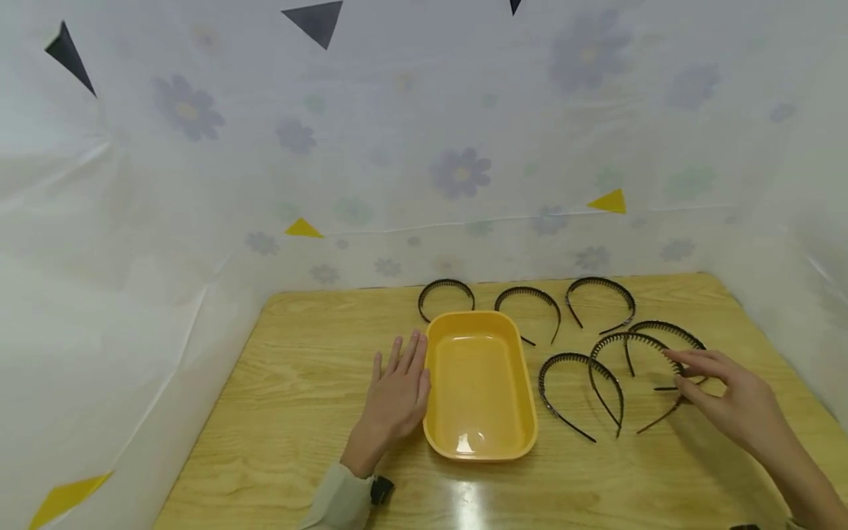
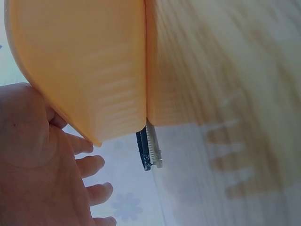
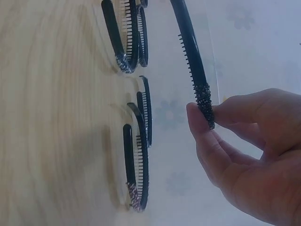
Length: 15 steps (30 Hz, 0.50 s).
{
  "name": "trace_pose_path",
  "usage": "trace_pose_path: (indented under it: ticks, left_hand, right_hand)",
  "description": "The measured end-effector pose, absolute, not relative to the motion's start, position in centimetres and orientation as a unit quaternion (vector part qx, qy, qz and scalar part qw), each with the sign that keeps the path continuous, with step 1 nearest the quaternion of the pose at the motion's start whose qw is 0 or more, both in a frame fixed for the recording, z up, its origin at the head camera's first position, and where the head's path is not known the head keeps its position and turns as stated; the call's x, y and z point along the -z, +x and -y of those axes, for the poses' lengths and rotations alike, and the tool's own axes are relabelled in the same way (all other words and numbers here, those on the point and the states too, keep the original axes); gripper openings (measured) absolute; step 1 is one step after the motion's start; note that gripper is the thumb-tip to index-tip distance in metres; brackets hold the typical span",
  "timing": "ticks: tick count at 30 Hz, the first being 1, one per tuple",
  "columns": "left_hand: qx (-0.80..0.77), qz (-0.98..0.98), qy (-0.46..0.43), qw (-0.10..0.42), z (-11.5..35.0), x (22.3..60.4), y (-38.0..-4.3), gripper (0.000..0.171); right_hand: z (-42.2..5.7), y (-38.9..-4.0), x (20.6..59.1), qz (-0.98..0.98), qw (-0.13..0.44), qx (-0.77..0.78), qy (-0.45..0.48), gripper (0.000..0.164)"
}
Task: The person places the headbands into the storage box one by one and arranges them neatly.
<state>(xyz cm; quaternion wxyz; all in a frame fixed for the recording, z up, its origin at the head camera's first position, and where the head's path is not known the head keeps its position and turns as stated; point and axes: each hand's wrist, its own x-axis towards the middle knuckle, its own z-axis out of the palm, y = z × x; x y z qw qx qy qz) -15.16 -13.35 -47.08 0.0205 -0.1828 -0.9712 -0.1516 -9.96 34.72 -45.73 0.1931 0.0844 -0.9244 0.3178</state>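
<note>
My right hand (image 1: 735, 397) pinches a black toothed headband (image 3: 192, 52) between thumb and fingers, at a stretch set with glittering stones. The band is raised off the table, one end pointing down beside another headband (image 1: 571, 356) that lies in front. Behind the pinched band, a further headband (image 1: 662, 324) lies partly covered by my fingers. My left hand (image 1: 396, 397) lies along the left side of a yellow plastic tray (image 1: 481, 449), fingers straight, touching its rim. In the left wrist view the tray's wall (image 2: 80, 61) fills the top, above the fingers.
Along the table's far side lie three more headbands, one at the left (image 1: 447, 281), one in the middle (image 1: 528, 289) and one at the right (image 1: 599, 280). The tray overlaps two of them in view. White flower-printed sheeting (image 1: 397, 169) walls in the wooden table (image 1: 298, 368).
</note>
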Motion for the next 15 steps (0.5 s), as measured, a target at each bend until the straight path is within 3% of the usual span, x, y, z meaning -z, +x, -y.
trace_pose_path:
  ticks: [15]
  left_hand:
    - [0.151,0.970,-0.189,0.023,13.2,47.2,-15.3,0.058]
  right_hand:
    - [-31.7,-11.8,44.1,0.913,0.192,-0.341,0.114,0.044]
